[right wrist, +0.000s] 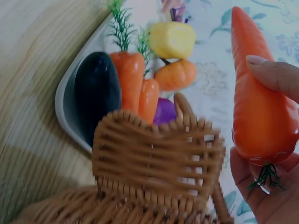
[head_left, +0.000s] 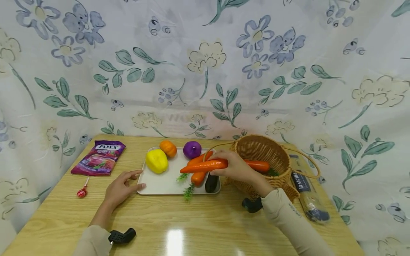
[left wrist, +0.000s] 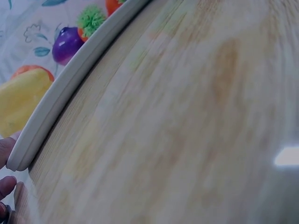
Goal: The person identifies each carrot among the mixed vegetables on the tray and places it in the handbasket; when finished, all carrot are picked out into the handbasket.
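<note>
In my right hand point(head_left: 235, 167) I grip a large toy carrot point(right wrist: 261, 102), its tip pointing left over the tray. The thumb lies along its side, and small green leaves show at its thick end near the palm. Right of the hand an orange end with greens overlaps the wicker basket point(head_left: 256, 145); I cannot tell if it belongs to the same carrot. My left hand point(head_left: 120, 188) rests its fingers on the left edge of the white tray point(head_left: 169, 193). On the tray are a yellow pepper point(head_left: 157, 161), pumpkin point(head_left: 168, 149), purple onion-like vegetable point(head_left: 192, 150), carrots point(right wrist: 128, 70) and eggplant point(right wrist: 97, 93).
A FOX'S candy bag point(head_left: 99, 158) and a red lollipop point(head_left: 82, 192) lie at the left. Beyond the basket, a clear package with a dark label point(head_left: 309, 192) lies along the right edge. The basket's looped handle point(head_left: 221, 144) reaches over the tray. A floral cloth point(head_left: 192, 89) hangs behind the table.
</note>
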`<state>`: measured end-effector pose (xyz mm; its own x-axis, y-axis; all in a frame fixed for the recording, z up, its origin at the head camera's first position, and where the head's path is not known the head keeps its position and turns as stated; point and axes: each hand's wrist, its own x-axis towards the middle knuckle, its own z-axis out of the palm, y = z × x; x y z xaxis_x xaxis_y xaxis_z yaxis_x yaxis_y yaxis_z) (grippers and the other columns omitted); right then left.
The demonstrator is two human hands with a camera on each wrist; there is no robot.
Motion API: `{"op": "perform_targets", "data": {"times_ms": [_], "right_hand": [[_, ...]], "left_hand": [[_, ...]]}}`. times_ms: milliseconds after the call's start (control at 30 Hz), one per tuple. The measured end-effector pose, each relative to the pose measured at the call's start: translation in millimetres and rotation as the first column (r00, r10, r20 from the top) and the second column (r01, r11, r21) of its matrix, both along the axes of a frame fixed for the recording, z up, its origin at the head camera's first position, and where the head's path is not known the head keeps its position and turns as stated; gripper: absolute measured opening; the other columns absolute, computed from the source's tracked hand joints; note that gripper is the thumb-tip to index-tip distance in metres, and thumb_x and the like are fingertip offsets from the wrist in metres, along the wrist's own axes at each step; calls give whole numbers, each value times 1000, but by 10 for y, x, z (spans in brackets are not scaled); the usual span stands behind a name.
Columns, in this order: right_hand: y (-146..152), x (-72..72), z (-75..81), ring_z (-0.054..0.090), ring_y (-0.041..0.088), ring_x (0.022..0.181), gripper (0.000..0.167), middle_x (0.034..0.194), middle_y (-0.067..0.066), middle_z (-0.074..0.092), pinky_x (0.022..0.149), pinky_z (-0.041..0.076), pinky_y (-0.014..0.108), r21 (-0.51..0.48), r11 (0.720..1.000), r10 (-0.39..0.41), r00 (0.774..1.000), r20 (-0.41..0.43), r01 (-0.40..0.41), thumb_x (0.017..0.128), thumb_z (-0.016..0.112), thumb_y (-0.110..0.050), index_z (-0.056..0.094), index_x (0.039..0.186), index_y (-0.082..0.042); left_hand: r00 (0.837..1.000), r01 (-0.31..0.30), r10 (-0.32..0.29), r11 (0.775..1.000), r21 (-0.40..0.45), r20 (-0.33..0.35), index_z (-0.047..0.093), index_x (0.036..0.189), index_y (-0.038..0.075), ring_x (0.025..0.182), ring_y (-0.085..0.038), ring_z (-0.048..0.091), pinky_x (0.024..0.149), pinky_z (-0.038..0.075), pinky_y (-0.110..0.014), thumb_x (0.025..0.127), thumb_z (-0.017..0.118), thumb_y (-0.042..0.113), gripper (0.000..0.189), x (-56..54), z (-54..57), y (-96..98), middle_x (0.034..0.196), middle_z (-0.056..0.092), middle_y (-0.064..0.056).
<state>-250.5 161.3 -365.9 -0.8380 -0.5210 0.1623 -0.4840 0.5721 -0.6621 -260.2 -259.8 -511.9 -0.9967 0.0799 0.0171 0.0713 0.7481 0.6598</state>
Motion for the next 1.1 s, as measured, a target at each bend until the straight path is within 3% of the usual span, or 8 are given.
{"op": "perform_targets", "data": {"times_ms": [267, 567, 933, 1100], "right_hand": [[194, -6, 41, 55, 20, 95, 39, 116, 5, 62, 80, 48, 33, 18, 999, -36, 999, -15, 36, 81, 83, -25, 71, 116, -14], [439, -19, 197, 54, 21, 95, 40, 114, 6, 61, 80, 48, 35, 66, 995, -72, 997, -36, 74, 83, 82, -27, 71, 118, -13], [704, -92, 281, 58, 25, 94, 40, 117, 11, 61, 80, 50, 40, 111, 984, -130, 988, -88, 139, 82, 82, -21, 70, 119, -10], [884, -133, 318, 57, 24, 94, 40, 116, 9, 61, 82, 47, 41, 121, 978, -164, 985, -53, 169, 83, 82, -23, 70, 118, -11]], "left_hand": [[1000, 7, -7, 1000, -12, 4, 56, 140, 22, 84, -20, 45, 70, 32, -33, 87, 68, 56, 65, -10, -22, 2, 120, 60, -11], [1000, 8, -8, 1000, -22, -22, 57, 140, 20, 86, -20, 46, 71, 33, -34, 87, 68, 55, 64, 7, -9, 11, 119, 61, -12], [999, 15, -16, 1000, -26, -33, 56, 140, 19, 86, -21, 46, 71, 34, -33, 88, 68, 54, 63, 14, -15, -5, 119, 60, -13], [999, 18, -19, 1000, -20, -30, 56, 141, 19, 84, -21, 45, 69, 32, -34, 88, 68, 53, 64, 10, -1, 12, 119, 60, -13]]}}
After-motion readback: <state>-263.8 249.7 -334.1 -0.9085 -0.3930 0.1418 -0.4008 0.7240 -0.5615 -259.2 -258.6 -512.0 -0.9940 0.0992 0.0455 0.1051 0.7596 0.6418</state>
